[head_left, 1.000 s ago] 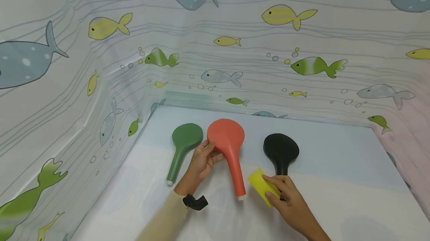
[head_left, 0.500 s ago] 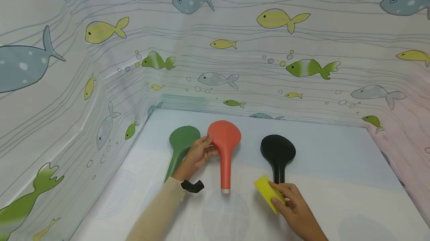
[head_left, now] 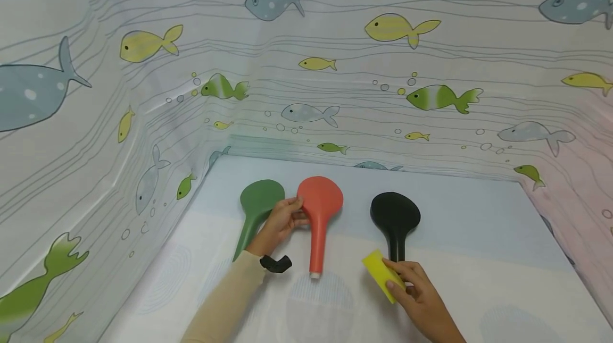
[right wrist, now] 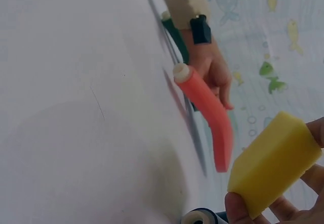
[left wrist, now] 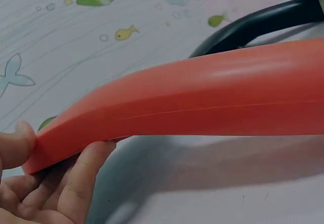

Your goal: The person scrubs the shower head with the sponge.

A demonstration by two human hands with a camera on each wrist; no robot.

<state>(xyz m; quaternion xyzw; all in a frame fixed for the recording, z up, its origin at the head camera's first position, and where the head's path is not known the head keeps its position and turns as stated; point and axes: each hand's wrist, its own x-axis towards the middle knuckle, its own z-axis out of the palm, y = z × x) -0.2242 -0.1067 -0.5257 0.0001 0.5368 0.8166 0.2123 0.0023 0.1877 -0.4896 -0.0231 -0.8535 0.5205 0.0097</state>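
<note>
Currently red shower head (head_left: pixel 319 199) held clear of tabletop (head_left: pixel 479 290), rim pinched by my left hand (head_left: pixel 282 222). Yellow sponge (head_left: pixel 383 275) gripped in my right hand (head_left: pixel 420 292), well apart from red. Work looks under way: red raised, sponge not on it; green shower head (head_left: pixel 261 197) and black shower head (head_left: pixel 395 211) lie either side. Can't tell what's finished. Tabletop pale, faint circles; fish-print walls (head_left: pixel 359 82) around.

The left hand (head_left: pixel 281 220) pinches the red paddle (head_left: pixel 320 210) by its left rim, thumb uppermost; the right hand (head_left: pixel 417 291) pinches, right of it.
</note>
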